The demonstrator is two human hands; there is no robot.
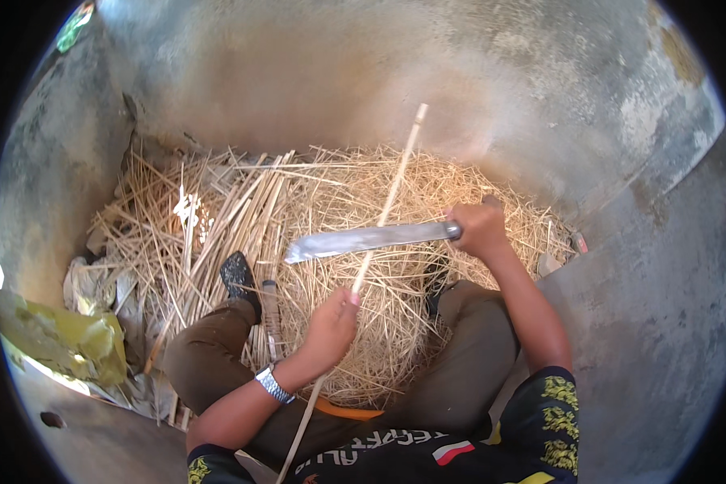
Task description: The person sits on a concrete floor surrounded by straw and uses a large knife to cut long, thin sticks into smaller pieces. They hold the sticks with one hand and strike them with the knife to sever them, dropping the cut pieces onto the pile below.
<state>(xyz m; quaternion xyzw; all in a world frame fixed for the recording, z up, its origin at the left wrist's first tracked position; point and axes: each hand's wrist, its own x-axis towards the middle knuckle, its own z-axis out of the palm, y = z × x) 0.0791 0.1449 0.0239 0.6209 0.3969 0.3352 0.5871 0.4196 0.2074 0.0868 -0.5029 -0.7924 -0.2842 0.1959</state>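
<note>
My left hand (331, 329) is closed around a long, pale bamboo strip (393, 190), which slants from my lap up toward the far wall. A metal watch sits on that wrist. My right hand (479, 227) grips the handle of a machete (371, 238). Its broad blade points left and crosses the strip just above my left hand; whether the edge touches the strip I cannot tell. Beneath both hands lies a thick heap of thin shavings (395, 323).
Several longer strips (254, 198) lie piled at the left. Another tool with a wrapped handle (271, 310) rests beside my left shoe (237, 277). A yellowish plastic sheet (73, 339) is at the far left. A concrete wall (315, 81) rises behind the heap, and grey floor (645, 339) extends right.
</note>
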